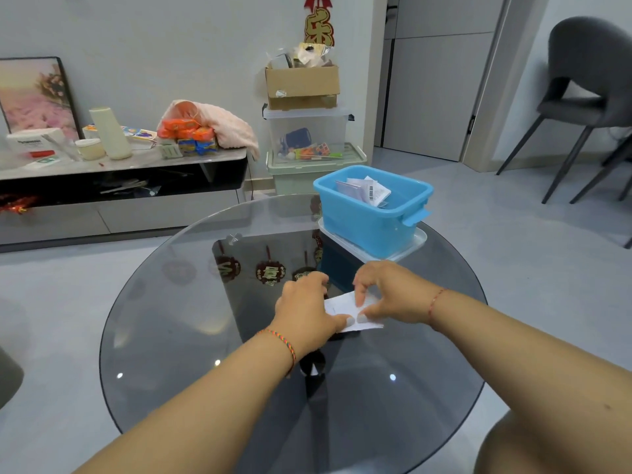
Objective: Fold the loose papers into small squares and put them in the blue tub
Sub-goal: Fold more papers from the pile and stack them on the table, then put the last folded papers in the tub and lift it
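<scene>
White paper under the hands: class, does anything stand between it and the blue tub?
Nothing visible does. The white paper lies on the glass table, and only bare glass separates it from the open blue tub beyond it.

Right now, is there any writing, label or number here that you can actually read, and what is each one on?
"乐", it seems: gold character on the red wall ornament.
Barcode and print on the slip in the blue tub: too small to read.
Paper pressed by the left hand and right hand: faint marks, unreadable.
White box on the sideboard: dark wording, blurred.
Ornaments reflected in the glass table: characters unclear.
</scene>
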Tool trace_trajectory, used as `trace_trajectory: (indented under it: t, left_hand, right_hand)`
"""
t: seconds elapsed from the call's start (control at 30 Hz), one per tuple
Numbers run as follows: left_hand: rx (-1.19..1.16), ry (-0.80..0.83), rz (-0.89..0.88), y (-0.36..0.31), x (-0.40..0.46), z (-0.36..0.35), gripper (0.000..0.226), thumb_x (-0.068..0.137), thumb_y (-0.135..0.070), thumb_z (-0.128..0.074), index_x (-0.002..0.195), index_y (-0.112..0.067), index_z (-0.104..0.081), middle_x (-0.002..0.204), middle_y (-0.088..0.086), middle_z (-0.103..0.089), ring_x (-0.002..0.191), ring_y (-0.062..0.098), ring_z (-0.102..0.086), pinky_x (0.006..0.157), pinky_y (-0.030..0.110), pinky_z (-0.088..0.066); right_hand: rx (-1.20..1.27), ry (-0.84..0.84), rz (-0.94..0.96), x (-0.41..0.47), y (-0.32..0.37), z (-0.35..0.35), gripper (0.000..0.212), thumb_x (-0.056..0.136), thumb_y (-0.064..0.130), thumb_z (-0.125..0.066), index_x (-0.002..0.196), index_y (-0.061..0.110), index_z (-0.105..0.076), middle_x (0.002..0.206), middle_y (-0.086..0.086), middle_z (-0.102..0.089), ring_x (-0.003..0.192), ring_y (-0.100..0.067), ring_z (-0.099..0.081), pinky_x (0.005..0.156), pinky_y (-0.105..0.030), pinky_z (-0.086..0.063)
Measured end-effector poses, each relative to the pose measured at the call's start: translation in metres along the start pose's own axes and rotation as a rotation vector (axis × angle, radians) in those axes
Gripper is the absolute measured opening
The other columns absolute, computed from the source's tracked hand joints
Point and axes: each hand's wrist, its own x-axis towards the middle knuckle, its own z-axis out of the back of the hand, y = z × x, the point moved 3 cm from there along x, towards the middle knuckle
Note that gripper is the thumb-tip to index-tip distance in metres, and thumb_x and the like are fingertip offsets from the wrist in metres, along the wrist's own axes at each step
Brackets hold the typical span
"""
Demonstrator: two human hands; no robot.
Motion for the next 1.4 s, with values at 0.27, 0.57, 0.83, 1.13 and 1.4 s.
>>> trace_trajectory:
  t: [0.27,0.57,0.83,1.13,1.4]
  left_hand:
    - [0.160,0.226,0.046,-0.013,0.014,0.002,0.033,0.077,-0.037,-0.073,0.104,-0.022,-0.060,0.107,0.005,-0.059,0.105,0.024,-0.050,0.090,0.033,-0.046]
    - [-0.401,0.002,-0.012,-0.021,-0.002,0.002,0.054,0.081,0.005,-0.055,0.126,-0.020,-0.039,0.117,0.005,-0.050,0.093,0.013,-0.055,0.075,0.019,-0.048]
    - [-0.426,-0.121,0.000,-0.015,-0.015,-0.014,0.056,0.086,0.003,-0.054,0.135,-0.015,-0.033,0.109,0.004,-0.053,0.094,0.012,-0.055,0.074,0.010,-0.042]
    - [-0.525,-0.203,-0.076,-0.031,-0.001,0.016,0.039,0.078,-0.004,-0.071,0.094,-0.033,-0.051,0.080,-0.004,-0.063,0.071,0.005,-0.059,0.063,0.009,-0.044]
    - [-0.365,-0.308,-0.251,-0.062,0.034,0.050,0.024,0.083,-0.018,-0.068,0.103,-0.024,-0.056,0.097,-0.010,-0.052,0.077,0.002,-0.054,0.071,0.008,-0.043]
  right_hand:
    - [-0.336,0.249,-0.049,0.016,0.008,-0.002,0.026,0.082,0.032,-0.065,0.103,0.022,-0.054,0.102,-0.003,-0.044,0.097,-0.021,-0.045,0.079,-0.030,-0.043]
    - [-0.159,-0.086,0.083,-0.006,0.027,0.004,0.015,0.086,0.023,-0.058,0.094,0.023,-0.045,0.093,0.002,-0.051,0.086,-0.015,-0.046,0.072,-0.031,-0.042]
    - [-0.124,-0.145,0.120,-0.017,0.025,-0.016,0.007,0.095,0.020,-0.047,0.100,0.015,-0.048,0.093,0.002,-0.046,0.086,-0.016,-0.041,0.075,-0.031,-0.041]
    - [-0.233,-0.298,0.237,-0.015,0.025,0.035,0.005,0.084,0.016,-0.064,0.088,0.017,-0.068,0.081,0.006,-0.061,0.076,-0.011,-0.048,0.066,-0.023,-0.036]
    - [0.013,-0.567,-0.065,-0.018,-0.002,0.155,0.005,0.085,0.022,-0.067,0.081,0.023,-0.066,0.070,0.010,-0.061,0.063,-0.007,-0.053,0.057,-0.014,-0.041]
